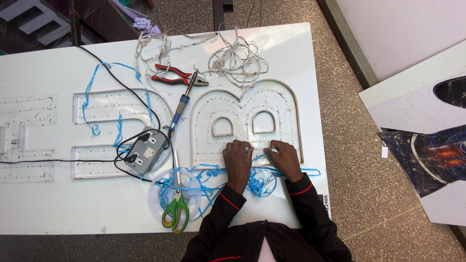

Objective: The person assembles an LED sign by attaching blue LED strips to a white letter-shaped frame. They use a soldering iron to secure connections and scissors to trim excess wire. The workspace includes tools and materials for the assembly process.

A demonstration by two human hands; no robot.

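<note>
We see the white board (pixel 291 53) carrying everything. Our left hand (pixel 239 157) and right hand (pixel 285 157) rest side by side in the letter channel (pixel 245 99) near the board's right edge. Left of that channel lies the power strip (pixel 145 151), with the soldering iron (pixel 183 104) between them. Pliers (pixel 171 74) and a tangled strip (pixel 238 58) lie toward the far edge. Scissors (pixel 176 211) lie on a reel (pixel 158 194) at the near edge.

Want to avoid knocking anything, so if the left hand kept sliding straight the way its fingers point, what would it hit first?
Probably the left arch-shaped inner wall of the letter channel. The left hand points up the board across LED strips; depth is hard to judge.
</note>
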